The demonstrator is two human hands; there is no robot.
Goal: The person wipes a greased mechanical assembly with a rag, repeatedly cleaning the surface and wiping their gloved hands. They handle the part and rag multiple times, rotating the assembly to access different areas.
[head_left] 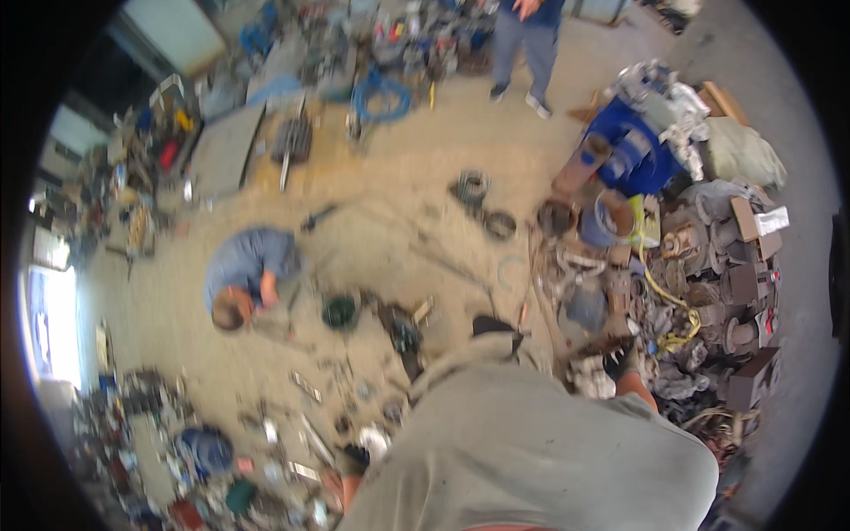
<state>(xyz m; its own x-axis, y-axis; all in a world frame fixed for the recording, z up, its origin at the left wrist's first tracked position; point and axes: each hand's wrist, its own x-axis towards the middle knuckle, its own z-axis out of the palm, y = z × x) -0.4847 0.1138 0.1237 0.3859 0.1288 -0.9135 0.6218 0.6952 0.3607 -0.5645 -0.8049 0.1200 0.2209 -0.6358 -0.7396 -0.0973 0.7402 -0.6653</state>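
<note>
Your grey shirt (531, 434) fills the foreground. Your dark-gloved right hand (622, 358) is at a rusty, blurred part (609, 344); your dark-gloved left hand (355, 458) is beside a pale, narrow bar (316, 440). You cannot tell what either of the 2 grips. Scrap pile (620, 292) bounds your right; bare floor (398, 168) opens ahead. Your bar slants up-left, the part roughly sideways.

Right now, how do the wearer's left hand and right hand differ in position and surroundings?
The left hand is low in the picture, by a pale metal bar among scattered parts; the right hand is higher, at the edge of the heap.
The left hand is left of the wearer's torso, the right hand right of it.
Both look dark-gloved; neither grip is clear.
</note>
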